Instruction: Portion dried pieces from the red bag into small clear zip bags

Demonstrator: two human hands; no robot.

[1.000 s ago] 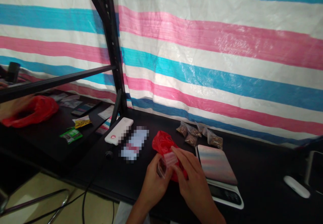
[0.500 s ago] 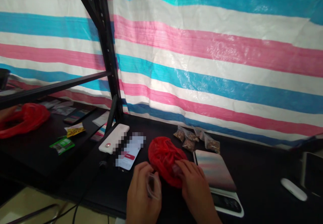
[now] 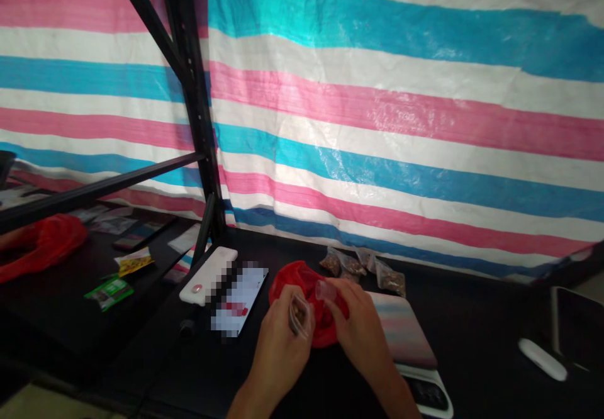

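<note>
My left hand [image 3: 278, 340] is closed on a small clear plastic bag [image 3: 301, 318], its mouth held apart and some brown bits visible inside. Between the fingers of my right hand [image 3: 358, 318] is a small clear plastic cup [image 3: 325, 290], close to the little bag; its contents cannot be made out. Both hands are over a red plastic bag [image 3: 289, 275] lying crumpled on the black table, and its inside is mostly hidden. Just right of my right hand lies a digital scale [image 3: 406, 328] with a streaked pale top, partly covered by my forearm.
Several small filled bags [image 3: 391, 279] lie behind the scale. On the left are a white power bank [image 3: 207, 277] and a phone [image 3: 240, 299]. A black metal post [image 3: 198, 111] divides off another table with a second red bag [image 3: 59, 243] and a person's hand. A white oblong case [image 3: 542, 359] lies right.
My left hand has moved right and up with the small bag, over the red bag's edge. My right hand has lifted the clear cup toward it. The view has tilted slightly.
</note>
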